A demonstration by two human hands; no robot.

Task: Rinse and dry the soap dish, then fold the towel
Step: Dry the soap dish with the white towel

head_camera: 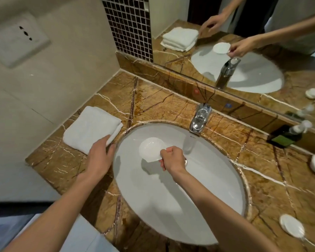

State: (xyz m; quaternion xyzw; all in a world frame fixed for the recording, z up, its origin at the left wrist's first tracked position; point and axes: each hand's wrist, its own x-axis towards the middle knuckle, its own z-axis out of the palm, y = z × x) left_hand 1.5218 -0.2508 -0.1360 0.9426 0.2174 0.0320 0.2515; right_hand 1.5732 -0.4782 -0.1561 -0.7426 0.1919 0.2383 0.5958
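Pinching the dish (151,149) by its rim over the sink (171,206), probably so drips fall in, the right hand (173,159) waits while straight fingers of the left hand (98,155) touch the towel (91,128), ready for drying.

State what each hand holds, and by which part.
The right hand pinches the white shell-shaped soap dish by its near rim. The left hand only touches a corner of the folded white towel.
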